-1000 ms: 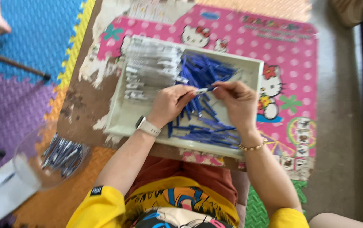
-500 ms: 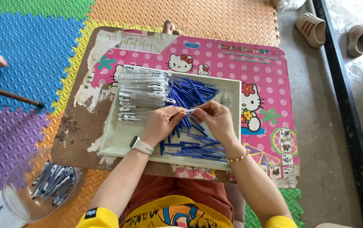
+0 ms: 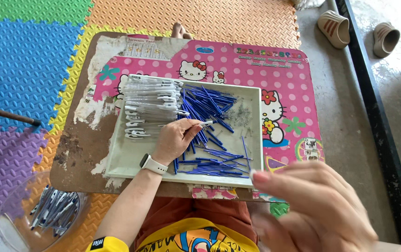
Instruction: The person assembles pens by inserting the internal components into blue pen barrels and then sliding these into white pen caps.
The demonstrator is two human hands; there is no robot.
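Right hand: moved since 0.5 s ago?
Yes. The right hand has left the white tray, where it met the left hand, and now sits blurred near the camera, off the tray's lower right corner.

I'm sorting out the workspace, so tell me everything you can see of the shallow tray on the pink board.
The tray is a shallow, pale cream rectangle with a low raised rim, plastic by its look. It lies flat on the pink board. Clear pen barrels are stacked at its upper left; loose blue refills spread over its middle and lower right. The left hand rests inside it, pinching a small white piece.
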